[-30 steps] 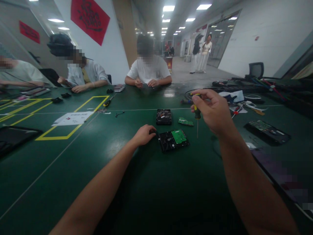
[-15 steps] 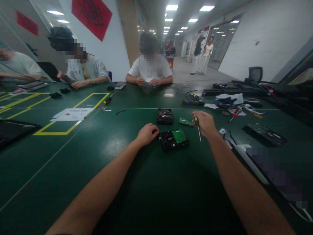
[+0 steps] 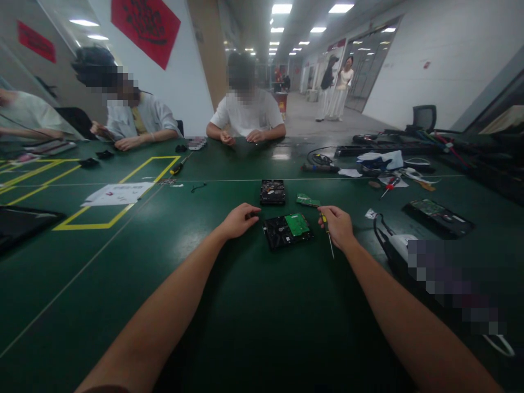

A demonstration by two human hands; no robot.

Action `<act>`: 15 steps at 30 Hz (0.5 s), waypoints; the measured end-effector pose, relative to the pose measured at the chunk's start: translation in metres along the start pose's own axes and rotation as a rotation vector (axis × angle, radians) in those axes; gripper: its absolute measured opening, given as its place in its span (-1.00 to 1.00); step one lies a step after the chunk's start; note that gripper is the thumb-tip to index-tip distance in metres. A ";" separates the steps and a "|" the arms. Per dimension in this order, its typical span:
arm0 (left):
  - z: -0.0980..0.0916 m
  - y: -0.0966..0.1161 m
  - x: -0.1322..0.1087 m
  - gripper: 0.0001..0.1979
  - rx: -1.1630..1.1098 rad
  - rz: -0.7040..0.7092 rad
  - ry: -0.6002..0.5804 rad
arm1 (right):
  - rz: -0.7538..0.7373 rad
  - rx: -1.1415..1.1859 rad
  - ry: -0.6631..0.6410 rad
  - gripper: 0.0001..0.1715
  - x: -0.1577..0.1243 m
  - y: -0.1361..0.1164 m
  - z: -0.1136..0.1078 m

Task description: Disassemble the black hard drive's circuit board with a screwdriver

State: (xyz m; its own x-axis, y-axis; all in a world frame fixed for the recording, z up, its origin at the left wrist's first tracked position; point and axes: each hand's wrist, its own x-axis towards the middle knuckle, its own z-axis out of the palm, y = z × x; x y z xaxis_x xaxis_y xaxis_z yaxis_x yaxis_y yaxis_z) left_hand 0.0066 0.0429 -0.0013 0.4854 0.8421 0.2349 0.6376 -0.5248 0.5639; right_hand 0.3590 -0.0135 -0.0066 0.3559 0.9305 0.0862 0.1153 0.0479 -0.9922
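My right hand (image 3: 338,225) is closed round the yellow-and-black handle of a screwdriver (image 3: 326,226), whose thin metal shaft slants down towards me. To its left, a hard drive (image 3: 280,232) lies flat on the green table, a green circuit board (image 3: 298,224) showing on its upper face. Just left of that drive, my left hand (image 3: 239,221) rests with loosely curled fingers, thumb and forefinger slightly apart and nothing visible between them. It does not touch the drive. Behind these sit a second hard drive (image 3: 272,192) and a loose green circuit board (image 3: 308,200).
On the right lie another drive-like device (image 3: 440,216), a red-handled screwdriver (image 3: 391,185) and a white device with a cable (image 3: 403,243). Paper sheets (image 3: 118,194) and another yellow screwdriver (image 3: 176,168) are on the left. A person (image 3: 245,117) sits across the table.
My left hand has drawn back a little from the near hard drive's edge. My right hand, with the screwdriver, has come lower and nearer to me. The whole view has shifted slightly.
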 end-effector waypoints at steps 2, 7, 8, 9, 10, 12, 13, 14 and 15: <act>0.003 0.002 0.000 -0.63 0.024 0.014 -0.008 | -0.011 -0.006 0.004 -0.58 0.000 0.001 0.000; 0.012 0.005 -0.001 -0.76 0.094 0.031 0.049 | -0.028 -0.034 -0.007 -0.57 0.002 0.004 0.001; 0.013 0.004 -0.001 -0.78 0.096 0.042 0.059 | -0.032 -0.038 -0.007 -0.57 0.002 0.005 0.002; 0.013 0.003 -0.001 -0.78 0.096 0.052 0.056 | -0.036 -0.041 -0.007 -0.58 0.002 0.006 0.002; 0.013 0.002 -0.001 -0.79 0.100 0.058 0.060 | -0.040 -0.044 -0.012 -0.58 0.002 0.006 0.002; 0.014 0.000 -0.002 -0.79 0.117 0.050 0.074 | -0.050 -0.044 -0.019 -0.57 0.002 0.008 0.003; 0.015 -0.001 -0.002 -0.78 0.129 0.046 0.080 | -0.054 -0.042 -0.023 -0.56 0.002 0.008 0.003; 0.015 -0.002 -0.002 -0.78 0.143 0.043 0.085 | -0.059 -0.038 -0.024 -0.56 0.002 0.009 0.003; 0.016 -0.003 -0.002 -0.77 0.156 0.043 0.086 | -0.063 -0.033 -0.024 -0.56 0.002 0.010 0.003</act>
State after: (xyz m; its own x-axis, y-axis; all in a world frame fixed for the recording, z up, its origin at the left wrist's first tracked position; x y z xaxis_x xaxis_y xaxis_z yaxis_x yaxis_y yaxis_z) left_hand 0.0131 0.0413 -0.0163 0.4655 0.8225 0.3268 0.7056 -0.5678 0.4239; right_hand 0.3575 -0.0103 -0.0167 0.3247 0.9345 0.1460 0.1671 0.0953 -0.9813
